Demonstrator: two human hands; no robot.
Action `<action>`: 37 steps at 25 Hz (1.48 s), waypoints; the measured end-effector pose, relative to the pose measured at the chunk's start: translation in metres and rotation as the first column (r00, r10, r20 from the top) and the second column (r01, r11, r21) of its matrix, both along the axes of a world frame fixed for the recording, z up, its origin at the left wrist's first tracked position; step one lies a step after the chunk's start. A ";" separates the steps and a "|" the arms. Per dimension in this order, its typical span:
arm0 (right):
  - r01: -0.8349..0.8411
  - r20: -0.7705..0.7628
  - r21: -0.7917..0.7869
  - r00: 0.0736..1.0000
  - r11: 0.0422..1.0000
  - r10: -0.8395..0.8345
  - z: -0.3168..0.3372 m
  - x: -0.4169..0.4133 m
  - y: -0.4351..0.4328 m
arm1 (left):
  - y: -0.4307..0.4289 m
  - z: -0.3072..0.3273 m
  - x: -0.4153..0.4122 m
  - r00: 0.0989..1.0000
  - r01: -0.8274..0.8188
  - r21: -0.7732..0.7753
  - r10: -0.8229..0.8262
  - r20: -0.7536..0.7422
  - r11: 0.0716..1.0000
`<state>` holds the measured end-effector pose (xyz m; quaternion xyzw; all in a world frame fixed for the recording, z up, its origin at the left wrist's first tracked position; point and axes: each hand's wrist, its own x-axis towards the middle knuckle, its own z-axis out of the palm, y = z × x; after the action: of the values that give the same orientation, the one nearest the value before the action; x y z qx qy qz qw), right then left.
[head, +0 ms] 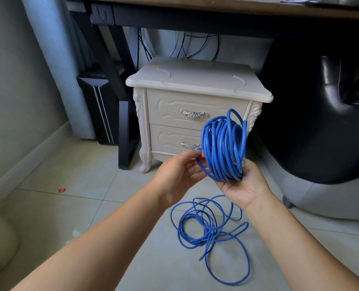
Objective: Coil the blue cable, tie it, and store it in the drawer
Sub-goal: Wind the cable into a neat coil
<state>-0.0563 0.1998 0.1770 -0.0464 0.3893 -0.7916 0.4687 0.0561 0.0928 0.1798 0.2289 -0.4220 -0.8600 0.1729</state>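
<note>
Head view — coiled blue cable (223, 148) before nightstand (195, 80), chair (321, 133) beside.

We see a wooden desk (216, 7), a black computer tower (99, 106) under it at left, black wires (217, 47) hanging behind, a black leather seat (321, 112) at right, and a red scrap (62, 190), perhaps a wrapper, on the tiled floor (69, 175).

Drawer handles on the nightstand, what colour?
Silver, ornate metal drawer handles on the cream carved nightstand. Head view, the only one.
</note>
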 end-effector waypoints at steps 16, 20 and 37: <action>0.188 -0.369 0.436 0.929 0.880 -0.016 -0.021 0.040 -0.004 | 0.010 0.007 0.008 0.991 -0.121 -0.274 0.131 0.017 0.954; 0.096 -0.405 0.279 0.914 0.955 0.026 -0.005 0.015 0.006 | -0.014 0.018 0.018 0.984 -0.168 -0.099 0.160 -0.081 0.981; 0.294 -0.777 0.499 0.569 0.815 0.270 0.026 -0.017 -0.002 | -0.027 0.027 0.045 0.799 0.572 -0.816 0.169 0.578 0.084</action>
<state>-0.0734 0.1980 0.2030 -0.2608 0.7822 -0.5223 0.2176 0.1013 0.0660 0.2064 0.2208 -0.9375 -0.2681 0.0231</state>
